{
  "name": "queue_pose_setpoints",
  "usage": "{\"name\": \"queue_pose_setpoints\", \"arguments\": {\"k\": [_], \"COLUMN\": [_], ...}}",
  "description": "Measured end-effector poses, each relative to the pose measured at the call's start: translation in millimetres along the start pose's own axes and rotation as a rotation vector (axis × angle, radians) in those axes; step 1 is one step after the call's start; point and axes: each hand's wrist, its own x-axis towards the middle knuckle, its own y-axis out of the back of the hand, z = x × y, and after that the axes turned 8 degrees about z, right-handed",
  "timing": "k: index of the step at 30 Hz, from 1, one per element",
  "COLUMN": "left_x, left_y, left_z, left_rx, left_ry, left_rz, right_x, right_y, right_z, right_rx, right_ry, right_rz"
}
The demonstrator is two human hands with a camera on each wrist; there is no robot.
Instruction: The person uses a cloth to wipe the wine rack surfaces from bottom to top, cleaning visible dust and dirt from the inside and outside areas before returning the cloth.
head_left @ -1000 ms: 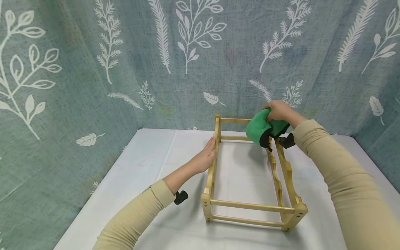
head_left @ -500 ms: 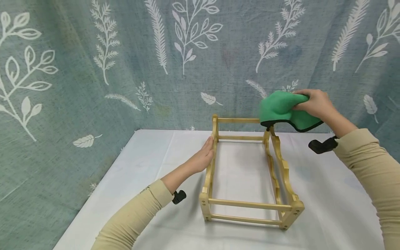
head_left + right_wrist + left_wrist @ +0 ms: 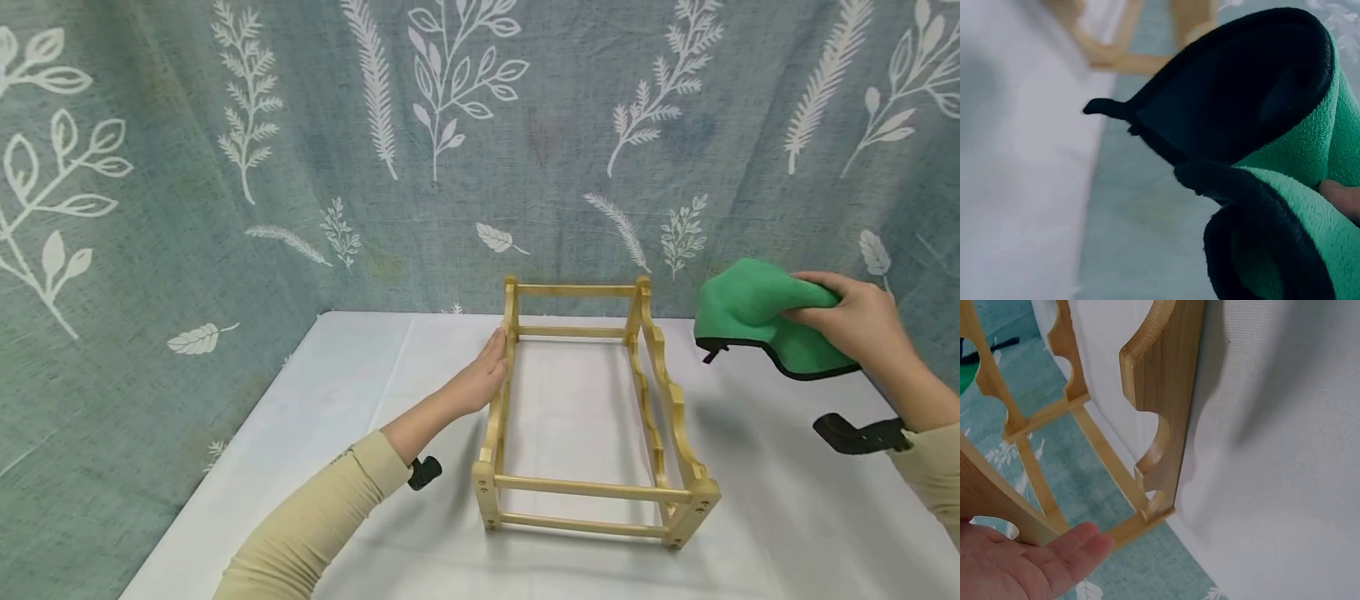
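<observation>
A wooden wine rack [image 3: 592, 489] with scalloped side rails stands on the table in the head view. My left hand [image 3: 480, 379] rests along its left rail, fingers extended; in the left wrist view the palm [image 3: 1016, 572] faces up beside the scalloped wood [image 3: 1175, 362]. To the right of the rack, my right hand [image 3: 862, 321] grips a green cloth [image 3: 750, 296] with black edging, held above the tabletop. In the right wrist view the cloth [image 3: 1300, 147] is folded over, its dark underside and a small black loop [image 3: 1107, 107] showing, with one fingertip [image 3: 1342, 201] on the green side.
A white cloth [image 3: 360, 375] covers the table. Behind and to the left hangs a grey-green curtain [image 3: 555, 208] with white leaf prints. Black wrist cameras [image 3: 858, 435] stick out from both sleeves.
My right hand has carried the green cloth off the rack's right rail, up and then down to the right. My left hand stays against the left rail.
</observation>
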Motion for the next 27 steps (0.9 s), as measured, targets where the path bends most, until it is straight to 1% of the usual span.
{"name": "queue_pose_setpoints", "arguments": {"k": [3, 6, 8, 10, 14, 16, 18, 21, 24, 27], "left_x": [-0.3, -0.7, -0.9, -0.7, -0.4, -0.2, -0.7, -4.5, -13.9, -27.9], "left_y": [0.2, -0.1, -0.4, -0.6, -0.8, -0.8, -0.5, 0.8, 3.5, 7.9], "left_z": [0.2, 0.1, 0.1, -0.5, -3.0, -4.6, -6.1, -6.1, -3.7, 1.9], "left_rx": [-0.011, -0.02, -0.025, -0.038, -0.066, -0.081, -0.09, -0.097, -0.123, -0.153], "left_ry": [0.0, 0.002, 0.002, 0.001, 0.006, 0.007, 0.011, 0.021, 0.04, 0.044], "left_rz": [0.001, 0.003, 0.006, 0.012, 0.029, 0.04, 0.047, 0.046, 0.009, -0.048], "right_x": [-13.0, -26.2, -33.8, -40.6, -52.6, -57.9, -62.4, -67.3, -70.4, -71.7], "right_y": [-8.8, -17.5, -23.6, -31.0, -50.9, -60.5, -66.8, -70.9, -70.3, -65.6], "right_z": [21.0, 41.4, 52.9, 61.9, 74.0, 78.1, 81.4, 84.2, 86.8, 88.9], "right_rx": [-0.058, -0.101, -0.109, -0.112, -0.098, -0.086, -0.07, -0.063, -0.063, -0.068], "right_ry": [0.01, 0.023, 0.029, 0.04, 0.05, 0.04, 0.026, 0.019, 0.028, 0.047], "right_rz": [0.011, -0.029, -0.081, -0.152, -0.313, -0.36, -0.372, -0.355, -0.352, -0.375]}}
